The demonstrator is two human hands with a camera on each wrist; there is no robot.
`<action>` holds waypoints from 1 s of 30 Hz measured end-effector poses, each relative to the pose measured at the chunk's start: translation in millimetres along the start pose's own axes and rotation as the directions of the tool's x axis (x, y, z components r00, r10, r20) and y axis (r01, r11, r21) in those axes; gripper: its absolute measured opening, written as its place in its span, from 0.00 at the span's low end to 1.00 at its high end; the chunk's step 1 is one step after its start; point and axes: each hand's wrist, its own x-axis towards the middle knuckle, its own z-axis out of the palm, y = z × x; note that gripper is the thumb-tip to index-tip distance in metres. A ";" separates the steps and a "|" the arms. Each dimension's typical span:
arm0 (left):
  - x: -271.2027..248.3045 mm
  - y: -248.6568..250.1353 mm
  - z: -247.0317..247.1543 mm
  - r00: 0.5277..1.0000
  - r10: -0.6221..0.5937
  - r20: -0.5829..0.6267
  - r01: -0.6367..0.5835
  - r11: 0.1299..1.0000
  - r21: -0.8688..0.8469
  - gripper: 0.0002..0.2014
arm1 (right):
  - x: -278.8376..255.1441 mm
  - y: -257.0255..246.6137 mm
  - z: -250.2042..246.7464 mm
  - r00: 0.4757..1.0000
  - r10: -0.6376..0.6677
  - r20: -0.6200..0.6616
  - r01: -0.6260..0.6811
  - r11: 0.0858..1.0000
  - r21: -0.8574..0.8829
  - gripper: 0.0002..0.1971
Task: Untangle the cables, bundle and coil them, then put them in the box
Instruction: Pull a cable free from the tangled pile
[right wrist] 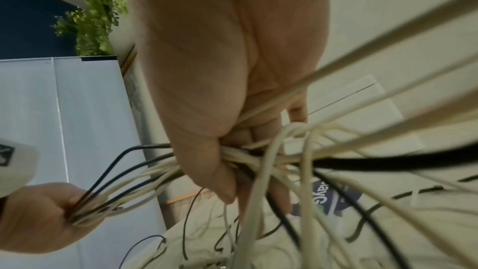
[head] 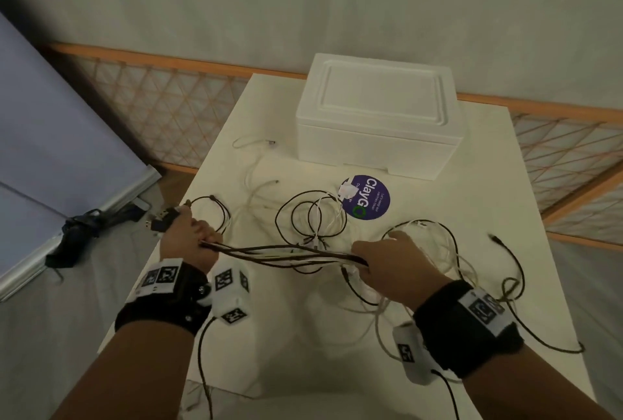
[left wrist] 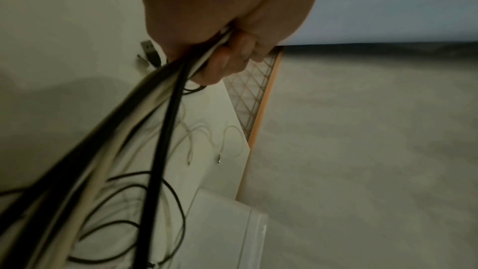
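2 hands [head: 188, 234], 1 white foam box [head: 377, 122], 1 purple sticker [head: 367, 197], 1 table [head: 472, 284], cables [head: 286, 252] too tangled to count

Blk + cream-white cables [head: 286, 252] betw. both fists; white foam box [head: 377, 116] beyond rt hand [head: 387, 261]; purple round sticker [head: 365, 197], white lettering, just past it.

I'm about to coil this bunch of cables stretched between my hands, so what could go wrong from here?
1. The cable bundle your left hand and right hand grip still runs into loose loops on the table; coiling now could tighten knots.
2. Black cable ends trail near the table's right edge and may slip off.
3. The foam box still has its lid on, so you'll need a free hand.
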 end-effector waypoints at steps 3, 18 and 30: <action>-3.4 -12.3 -4.3 1.000 -0.002 0.010 0.002 0.999 0.049 0.19 | -1.4 3.1 10.1 0.979 0.127 0.158 -0.127 0.992 -0.012 0.08; 10.8 -43.7 -52.1 0.961 0.059 -0.272 0.008 0.971 0.240 0.04 | 25.8 -14.7 -22.8 0.965 -0.074 -0.252 0.177 0.892 0.416 0.16; 29.9 -24.1 -78.8 0.971 0.133 -0.197 -0.031 0.894 0.446 0.17 | 190.7 -168.9 44.7 0.855 -0.489 0.172 0.464 0.870 0.168 0.17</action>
